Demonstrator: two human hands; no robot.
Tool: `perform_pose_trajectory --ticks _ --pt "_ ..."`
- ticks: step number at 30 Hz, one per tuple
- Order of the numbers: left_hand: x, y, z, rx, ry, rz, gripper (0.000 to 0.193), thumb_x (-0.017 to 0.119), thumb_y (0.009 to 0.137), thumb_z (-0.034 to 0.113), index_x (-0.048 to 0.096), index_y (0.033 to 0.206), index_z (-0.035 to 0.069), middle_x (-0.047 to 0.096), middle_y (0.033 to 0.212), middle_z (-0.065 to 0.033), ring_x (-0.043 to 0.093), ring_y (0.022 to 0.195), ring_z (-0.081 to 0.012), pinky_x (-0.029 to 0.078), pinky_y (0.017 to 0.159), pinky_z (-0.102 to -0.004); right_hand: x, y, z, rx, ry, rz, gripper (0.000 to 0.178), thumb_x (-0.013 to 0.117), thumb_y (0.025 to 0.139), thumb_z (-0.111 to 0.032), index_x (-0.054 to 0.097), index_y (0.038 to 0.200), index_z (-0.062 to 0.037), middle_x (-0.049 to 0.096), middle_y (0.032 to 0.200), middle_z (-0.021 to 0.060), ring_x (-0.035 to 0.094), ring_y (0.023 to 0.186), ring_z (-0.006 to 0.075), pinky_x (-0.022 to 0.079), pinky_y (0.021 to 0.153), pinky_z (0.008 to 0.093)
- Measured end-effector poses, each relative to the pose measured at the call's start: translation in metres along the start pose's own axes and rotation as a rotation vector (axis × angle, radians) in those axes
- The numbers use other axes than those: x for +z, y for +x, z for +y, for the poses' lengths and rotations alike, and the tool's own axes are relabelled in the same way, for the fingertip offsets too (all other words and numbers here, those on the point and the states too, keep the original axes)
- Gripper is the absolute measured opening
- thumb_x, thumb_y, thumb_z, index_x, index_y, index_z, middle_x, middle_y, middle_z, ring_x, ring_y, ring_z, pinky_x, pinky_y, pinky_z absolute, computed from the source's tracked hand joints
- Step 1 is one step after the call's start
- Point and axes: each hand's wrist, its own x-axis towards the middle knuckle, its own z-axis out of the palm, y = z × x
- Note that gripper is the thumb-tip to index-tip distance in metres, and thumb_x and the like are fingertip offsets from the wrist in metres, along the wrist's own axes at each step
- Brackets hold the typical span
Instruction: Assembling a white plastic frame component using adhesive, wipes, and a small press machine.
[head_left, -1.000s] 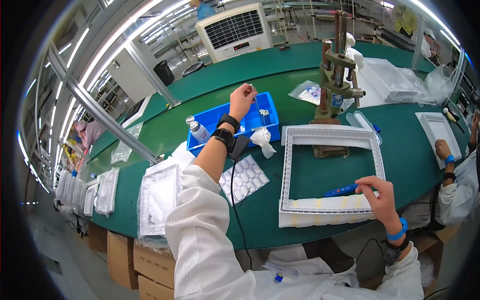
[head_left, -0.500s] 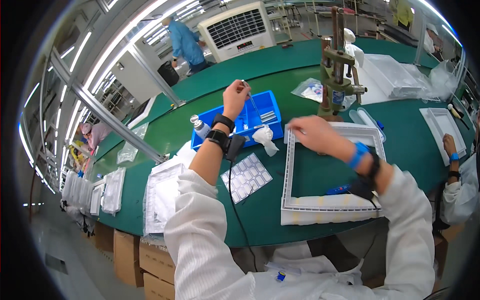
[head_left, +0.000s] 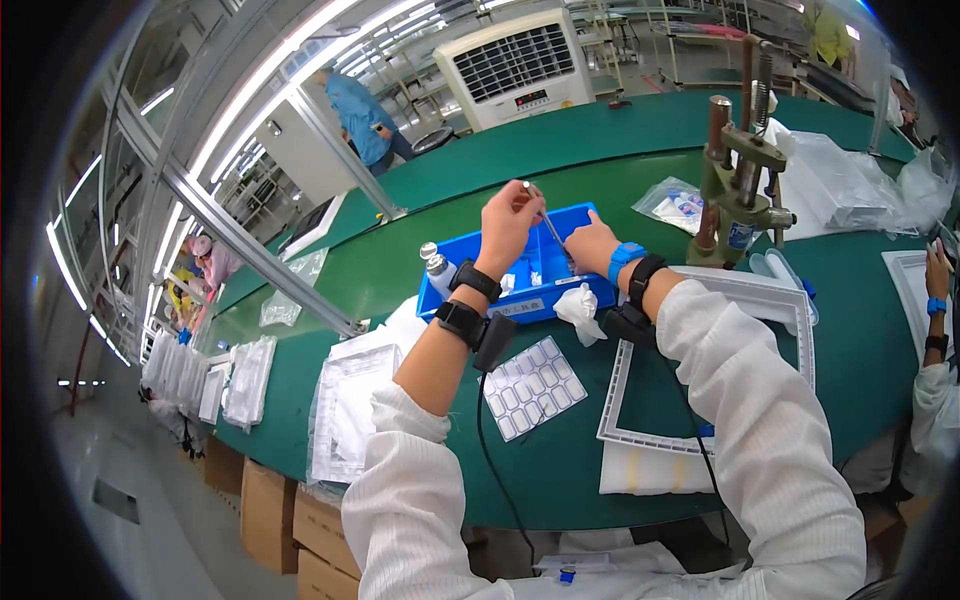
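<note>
The left hand (head_left: 512,222) hangs above the blue tray (head_left: 548,300), its forearm running up from the lower edge toward a point between twelve and one o'clock. The wrist is arched, the knuckles are raised, and the thumb and fingers pinch the upper end of a thin metal stick (head_left: 552,232). That stick slants down into the tray, its lower end toward five o'clock, close to the right fingers.

The right hand (head_left: 597,245) comes in along a line toward eleven o'clock and lies over the tray's three o'clock end, back of the hand up. One finger stretches out toward twelve o'clock; the others bend down into the tray. Whether they grasp anything I cannot tell.

A white bottle (head_left: 440,272) stands at the tray's nine o'clock end, and a crumpled tissue (head_left: 580,313) sits at its five o'clock edge. From the tray, a white sheet (head_left: 535,390) of rounded rectangles lies at six o'clock, and a white frame (head_left: 735,287) at four o'clock, partly behind the right forearm.
</note>
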Motion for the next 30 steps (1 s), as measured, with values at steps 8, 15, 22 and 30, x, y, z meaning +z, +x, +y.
perform_pose_trajectory --ticks 8,15,22,30 --pt "-0.018 0.012 0.03 -0.044 -0.062 -0.032 0.014 0.064 0.093 0.007 0.062 0.105 0.001 0.066 0.098 -0.0083 0.068 0.092 -0.0172 0.059 0.083 -0.0296 -0.007 0.005 0.009 0.024 0.251 -0.003 0.035 0.083 0.067 -0.044 0.077 0.09 -0.0176 0.074 0.092 0.0071 0.068 0.098 0.027 0.025 0.115 0.0551" --pt "-0.017 0.018 0.057 0.045 0.007 -0.064 0.016 0.065 0.092 0.008 0.065 0.106 0.0 0.068 0.096 -0.0087 0.069 0.088 -0.0157 0.06 0.08 -0.0286 -0.027 -0.008 0.026 -0.063 0.563 0.032 0.033 0.076 0.078 -0.037 0.077 0.099 -0.0113 0.074 0.097 0.0098 0.07 0.089 0.0281 0.055 0.08 0.0353" --pt "0.0 0.018 0.073 0.154 0.023 -0.021 0.015 0.068 0.087 0.005 0.069 0.1 -0.002 0.072 0.085 -0.0101 0.07 0.075 -0.0141 0.06 0.068 -0.0271 -0.034 -0.018 0.013 -0.108 0.682 0.19 0.021 0.072 0.084 -0.025 0.076 0.094 -0.0077 0.074 0.091 0.0123 0.07 0.083 0.025 0.054 0.077 0.0347" --pt "-0.017 0.008 -0.007 0.011 0.102 -0.126 0.044 0.07 0.084 0.011 0.06 0.125 -0.002 0.07 0.106 -0.0135 0.067 0.099 -0.0206 0.054 0.087 -0.031 -0.032 -0.019 0.018 -0.033 0.738 0.243 0.02 0.071 0.084 -0.024 0.074 0.089 -0.0045 0.073 0.081 0.0121 0.07 0.077 0.0269 0.053 0.072 0.0385"
